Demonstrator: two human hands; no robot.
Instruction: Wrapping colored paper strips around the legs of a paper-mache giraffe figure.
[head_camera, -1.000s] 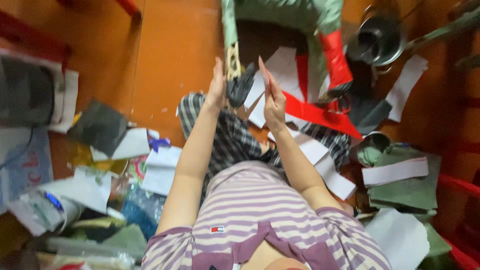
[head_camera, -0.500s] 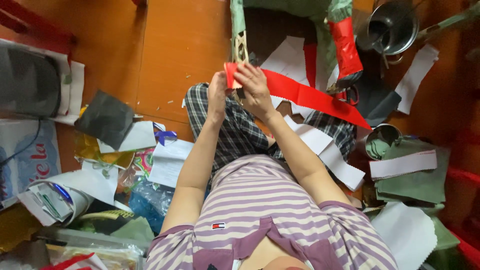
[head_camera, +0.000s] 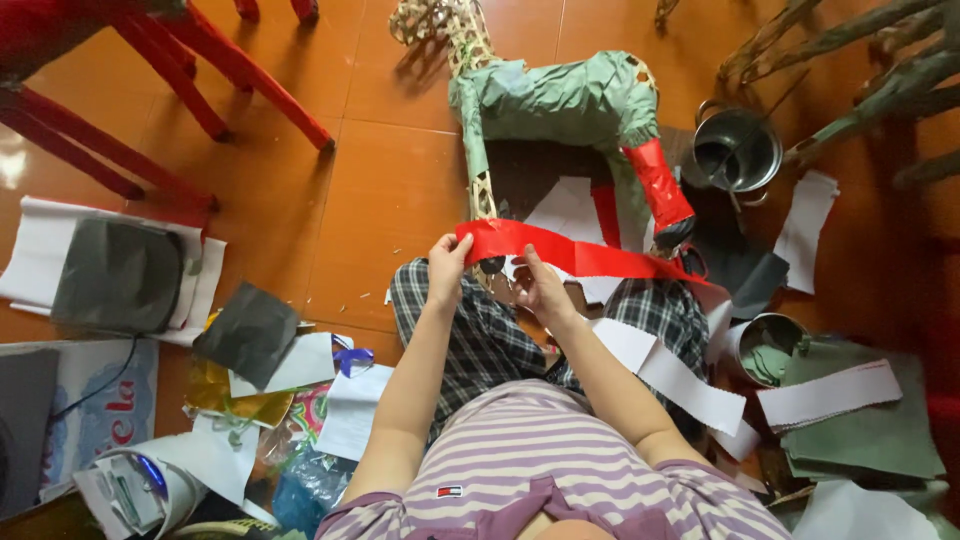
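Orange tile floor (head_camera: 390, 190), paper scraps everywhere. Since a moment ago the red paper strip (head_camera: 570, 252) has swung level in front of the green-papered bamboo frame (head_camera: 560, 100). Left hand (head_camera: 447, 268) pinches its end, right hand (head_camera: 538, 285) is closed on its lower edge, so it's now stretched flat, right by the bare leg.

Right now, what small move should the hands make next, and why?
Probably lower the red strip onto the bare bamboo leg: the left hand and right hand hold it flat beside that leg, and the other leg is already red.
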